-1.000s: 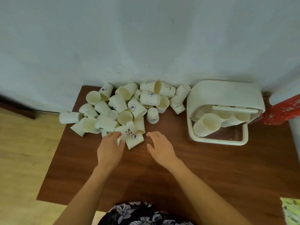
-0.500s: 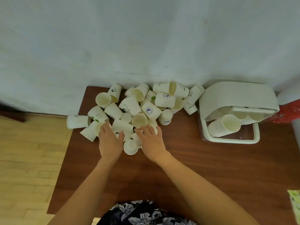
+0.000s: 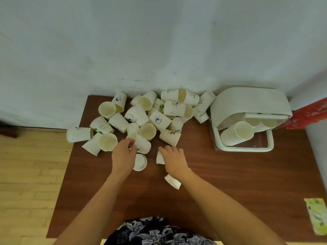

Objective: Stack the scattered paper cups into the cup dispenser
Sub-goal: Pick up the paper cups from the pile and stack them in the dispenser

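Reaching into the near edge of the heap, the left hand (image 3: 123, 154) curls its fingers round the rim of a paper cup (image 3: 141, 145) lying on its side, with another cup (image 3: 140, 162) lying just beside the wrist, mouth toward the near edge of the table (image 3: 230, 183). The right hand (image 3: 174, 159) rests over a small cup (image 3: 160, 158), its fingers bent down on it; whether they truly grip it I cannot tell. One more cup (image 3: 173, 181) lies on its side under the right wrist, apart from the heap. The scattered cups (image 3: 159, 119) are piled along the far edge of the table against the wall (image 3: 159, 41), some spilling over the left edge. The cup dispenser (image 3: 247, 110) stands at the far right corner, a nested stack of cups (image 3: 237, 133) lying in it, mouth outward.
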`<state>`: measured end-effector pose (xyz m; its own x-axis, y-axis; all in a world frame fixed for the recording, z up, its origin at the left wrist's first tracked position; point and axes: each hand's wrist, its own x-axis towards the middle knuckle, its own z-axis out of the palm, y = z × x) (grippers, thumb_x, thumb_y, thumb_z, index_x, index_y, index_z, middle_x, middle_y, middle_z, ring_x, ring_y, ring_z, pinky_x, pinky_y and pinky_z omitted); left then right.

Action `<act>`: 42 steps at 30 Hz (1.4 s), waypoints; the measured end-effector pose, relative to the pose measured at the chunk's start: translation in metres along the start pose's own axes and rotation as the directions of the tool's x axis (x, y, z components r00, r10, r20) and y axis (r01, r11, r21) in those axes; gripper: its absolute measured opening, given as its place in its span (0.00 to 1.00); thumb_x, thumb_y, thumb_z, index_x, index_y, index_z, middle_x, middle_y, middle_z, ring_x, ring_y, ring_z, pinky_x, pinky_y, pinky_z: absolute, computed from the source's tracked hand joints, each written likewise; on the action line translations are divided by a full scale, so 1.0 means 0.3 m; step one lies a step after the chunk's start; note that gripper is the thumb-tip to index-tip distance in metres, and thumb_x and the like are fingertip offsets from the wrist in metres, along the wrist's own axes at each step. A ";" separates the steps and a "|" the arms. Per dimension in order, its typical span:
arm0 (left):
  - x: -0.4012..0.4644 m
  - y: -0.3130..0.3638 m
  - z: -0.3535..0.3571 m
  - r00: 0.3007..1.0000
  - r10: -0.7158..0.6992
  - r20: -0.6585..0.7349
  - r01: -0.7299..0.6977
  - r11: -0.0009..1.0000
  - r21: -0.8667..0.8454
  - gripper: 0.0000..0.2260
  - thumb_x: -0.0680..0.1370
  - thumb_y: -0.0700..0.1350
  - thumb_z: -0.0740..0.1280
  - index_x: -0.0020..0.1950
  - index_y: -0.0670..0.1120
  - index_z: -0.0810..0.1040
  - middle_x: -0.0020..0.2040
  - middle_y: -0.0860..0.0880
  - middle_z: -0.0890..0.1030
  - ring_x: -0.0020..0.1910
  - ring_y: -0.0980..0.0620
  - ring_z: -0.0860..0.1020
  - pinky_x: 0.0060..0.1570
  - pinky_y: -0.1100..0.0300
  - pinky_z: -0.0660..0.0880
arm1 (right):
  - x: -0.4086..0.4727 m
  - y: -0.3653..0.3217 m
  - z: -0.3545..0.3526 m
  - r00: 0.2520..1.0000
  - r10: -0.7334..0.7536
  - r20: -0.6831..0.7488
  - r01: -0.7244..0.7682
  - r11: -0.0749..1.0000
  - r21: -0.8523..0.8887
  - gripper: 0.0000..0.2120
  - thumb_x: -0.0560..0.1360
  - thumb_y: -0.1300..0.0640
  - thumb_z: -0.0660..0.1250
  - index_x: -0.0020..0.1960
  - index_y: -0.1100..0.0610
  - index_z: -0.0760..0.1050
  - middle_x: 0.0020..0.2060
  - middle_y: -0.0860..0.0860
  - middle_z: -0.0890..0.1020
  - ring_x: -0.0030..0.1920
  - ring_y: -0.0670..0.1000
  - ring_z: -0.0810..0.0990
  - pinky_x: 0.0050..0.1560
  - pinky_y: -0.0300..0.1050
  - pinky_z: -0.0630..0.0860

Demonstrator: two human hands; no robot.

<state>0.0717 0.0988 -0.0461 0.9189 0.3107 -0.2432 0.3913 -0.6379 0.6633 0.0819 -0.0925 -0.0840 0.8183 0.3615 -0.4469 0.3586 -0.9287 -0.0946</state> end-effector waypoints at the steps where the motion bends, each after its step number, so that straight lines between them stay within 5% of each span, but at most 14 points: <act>1: -0.015 0.013 0.001 1.000 0.010 -0.006 -0.010 1.000 -0.005 0.10 0.79 0.42 0.66 0.59 0.44 0.78 0.52 0.49 0.81 0.49 0.54 0.77 0.48 0.60 0.71 | -0.009 0.013 0.005 1.000 0.007 -0.006 -0.007 1.000 0.001 0.39 0.71 0.64 0.68 0.77 0.48 0.54 0.62 0.54 0.72 0.60 0.58 0.73 0.57 0.53 0.67; 3: -0.044 0.045 0.007 0.999 0.037 -0.019 -0.038 0.999 -0.029 0.10 0.78 0.42 0.66 0.59 0.45 0.79 0.52 0.50 0.81 0.48 0.55 0.77 0.48 0.61 0.71 | -0.030 0.039 0.012 1.000 0.008 0.000 -0.008 1.000 -0.010 0.40 0.73 0.63 0.65 0.78 0.46 0.50 0.61 0.54 0.73 0.58 0.58 0.74 0.57 0.53 0.66; 7: -0.085 0.121 0.035 0.998 0.068 -0.008 -0.068 0.997 -0.048 0.10 0.79 0.42 0.66 0.59 0.45 0.78 0.53 0.51 0.81 0.49 0.56 0.76 0.49 0.64 0.71 | -0.072 0.091 0.046 0.999 -0.008 0.052 0.006 0.999 0.033 0.30 0.76 0.61 0.62 0.75 0.47 0.59 0.69 0.53 0.65 0.63 0.59 0.70 0.61 0.55 0.66; 11: -0.134 0.180 0.058 0.994 0.112 -0.015 -0.112 0.993 -0.048 0.11 0.79 0.41 0.66 0.60 0.44 0.78 0.53 0.51 0.81 0.50 0.56 0.77 0.45 0.73 0.68 | -0.097 0.110 0.079 0.989 -0.145 0.018 0.143 0.985 0.100 0.36 0.76 0.64 0.62 0.77 0.43 0.53 0.77 0.51 0.53 0.71 0.60 0.61 0.66 0.58 0.65; 14: -0.177 0.216 0.059 0.994 0.103 -0.042 -0.105 0.993 -0.053 0.12 0.79 0.42 0.66 0.61 0.45 0.78 0.53 0.53 0.80 0.50 0.56 0.77 0.49 0.66 0.70 | -0.108 0.101 0.102 0.973 -0.217 0.081 0.212 0.975 0.070 0.38 0.75 0.64 0.64 0.77 0.42 0.50 0.77 0.53 0.55 0.65 0.62 0.68 0.62 0.57 0.68; 18: -0.226 0.266 0.065 0.991 0.124 -0.057 -0.127 0.991 -0.040 0.12 0.79 0.43 0.67 0.62 0.45 0.78 0.54 0.53 0.80 0.50 0.57 0.77 0.49 0.67 0.70 | -0.142 0.107 0.123 0.996 -0.070 0.045 0.060 0.977 0.207 0.34 0.72 0.62 0.70 0.72 0.48 0.57 0.69 0.55 0.62 0.57 0.62 0.74 0.55 0.56 0.74; 23: -0.283 0.408 0.109 0.984 0.157 -0.084 -0.164 0.982 -0.096 0.12 0.79 0.43 0.67 0.62 0.46 0.78 0.52 0.56 0.78 0.49 0.59 0.76 0.45 0.74 0.67 | -0.249 0.251 0.081 0.981 0.123 -0.151 -0.047 0.903 0.427 0.11 0.78 0.52 0.65 0.58 0.56 0.73 0.70 0.51 0.62 0.54 0.57 0.78 0.50 0.48 0.78; 26: -0.310 0.505 0.163 0.977 0.187 -0.102 -0.201 0.967 -0.155 0.11 0.79 0.44 0.67 0.61 0.47 0.78 0.53 0.56 0.78 0.47 0.62 0.76 0.43 0.74 0.69 | -0.346 0.367 0.048 0.929 0.249 -0.273 -0.055 0.823 0.565 0.07 0.77 0.50 0.67 0.48 0.55 0.76 0.74 0.46 0.61 0.53 0.54 0.79 0.49 0.46 0.78; 30: -0.336 0.617 0.243 0.973 0.207 -0.103 -0.224 0.951 -0.211 0.10 0.79 0.44 0.67 0.60 0.49 0.78 0.51 0.57 0.78 0.47 0.65 0.76 0.47 0.71 0.71 | -0.483 0.519 -0.036 0.828 0.376 -0.415 0.005 0.736 0.677 0.08 0.79 0.49 0.66 0.49 0.52 0.79 0.72 0.42 0.64 0.51 0.46 0.80 0.48 0.42 0.78; 32: -0.348 0.661 0.282 0.972 0.218 -0.090 -0.232 0.949 -0.213 0.10 0.79 0.44 0.67 0.60 0.49 0.78 0.50 0.57 0.78 0.47 0.62 0.76 0.50 0.66 0.73 | -0.527 0.585 -0.090 0.723 0.432 -0.539 0.078 0.725 0.685 0.08 0.79 0.50 0.65 0.52 0.53 0.79 0.68 0.43 0.70 0.50 0.44 0.79 0.47 0.42 0.79; 36: -0.372 0.723 0.338 0.966 0.237 -0.102 -0.253 0.947 -0.196 0.10 0.78 0.43 0.67 0.60 0.47 0.79 0.49 0.58 0.77 0.46 0.62 0.76 0.44 0.73 0.70 | -0.531 0.718 -0.192 0.498 0.521 -0.694 0.099 0.760 0.642 0.09 0.79 0.56 0.66 0.57 0.57 0.79 0.57 0.50 0.80 0.57 0.50 0.76 0.50 0.42 0.78; 42: -0.388 0.759 0.375 0.956 0.256 -0.145 -0.280 0.944 -0.176 0.10 0.78 0.42 0.68 0.59 0.46 0.79 0.48 0.58 0.77 0.47 0.65 0.76 0.46 0.71 0.71 | -0.477 0.860 -0.240 0.492 0.500 -0.712 0.058 0.798 0.600 0.08 0.78 0.58 0.67 0.56 0.57 0.80 0.52 0.51 0.82 0.54 0.52 0.76 0.53 0.39 0.71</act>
<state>0.0594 -0.1619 0.0536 0.9711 0.2354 0.0400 0.1032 -0.5647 0.8188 0.0897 -0.3778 0.0197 0.9023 -0.2275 0.3661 0.0639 -0.7694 -0.6355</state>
